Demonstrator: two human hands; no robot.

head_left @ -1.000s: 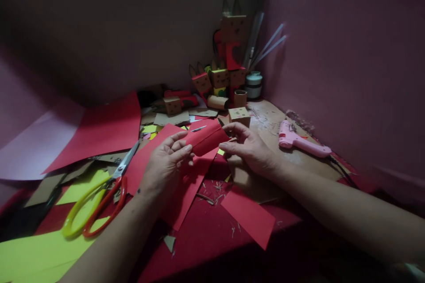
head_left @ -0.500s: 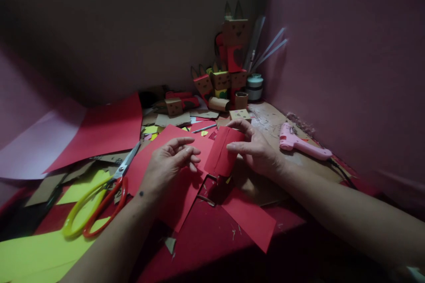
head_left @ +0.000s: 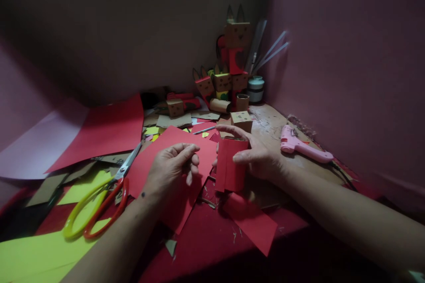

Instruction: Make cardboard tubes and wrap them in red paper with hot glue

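Observation:
My right hand [head_left: 259, 152] is wrapped round a red paper-covered roll [head_left: 231, 164], thumb on its near face and fingers behind it. The roll stands nearly upright, with a seam down its side. To its left, my left hand [head_left: 174, 166] hovers over a large red paper sheet [head_left: 146, 163]; its thumb and forefinger are pressed together, and whatever they hold, if anything, is too small to make out. Under the roll, a red paper strip [head_left: 254, 221] lies on the red cloth [head_left: 212, 252].
Scissors [head_left: 122, 177] with yellow and red handles lie left of my left hand. A pink glue gun [head_left: 305, 145] rests at the right. Cardboard figures [head_left: 236, 57] and a light-blue jar [head_left: 255, 88] stand at the back, behind a small cardboard box [head_left: 241, 120].
The roll has turned from tilted to nearly upright in my right hand and moved slightly lower. My left thumb and forefinger have come together.

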